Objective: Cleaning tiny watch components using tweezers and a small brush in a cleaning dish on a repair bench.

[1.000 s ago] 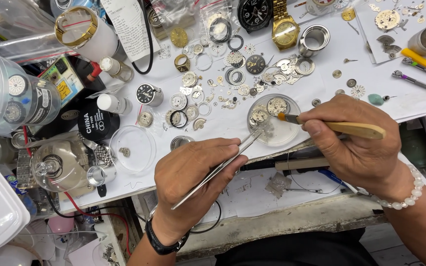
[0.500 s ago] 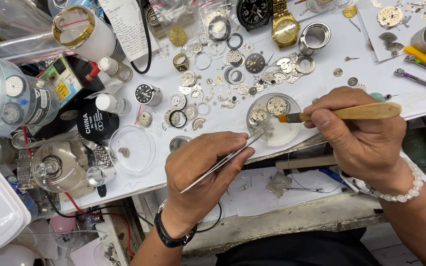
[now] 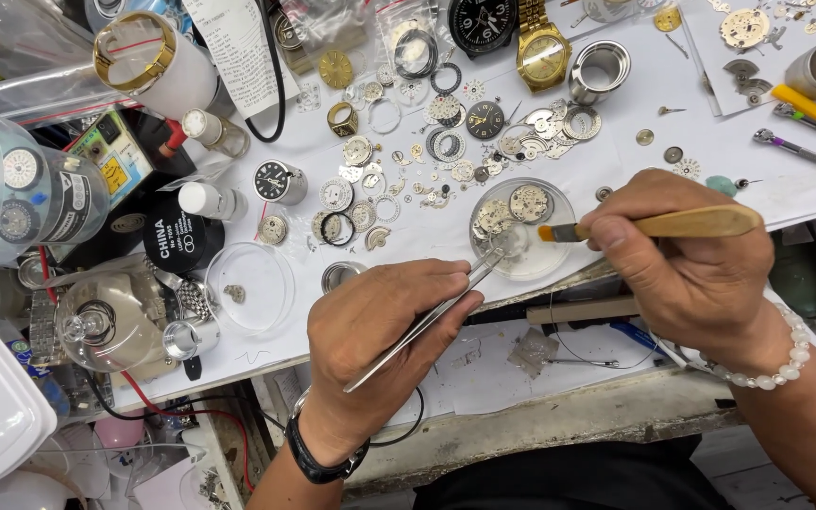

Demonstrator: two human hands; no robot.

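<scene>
While left hand (image 3: 384, 349) fingers pinch slim steel tweezers (image 3: 427, 321), tips in shallow clear glass dish (image 3: 523, 229) on white tabletop (image 3: 616, 142), right hand (image 3: 691, 260) fingers clamp wooden-handled brush (image 3: 663, 225), bristles over round metal watch movement (image 3: 529, 202). Step judged: brushing parts clean. Next calls for steady tweezer hold, light strokes.

**One head camera, looking steeply down at a watch bench**

There is a single view, taken from the person's head and aimed almost straight down over the bench (image 3: 616, 142). It sits close: the left hand (image 3: 380, 340) and right hand (image 3: 691, 264) fill the lower middle, forearms entering from the bottom edge. The bench's far side runs along the top of the frame, its near edge crossing low. No second view overlaps it.
</scene>
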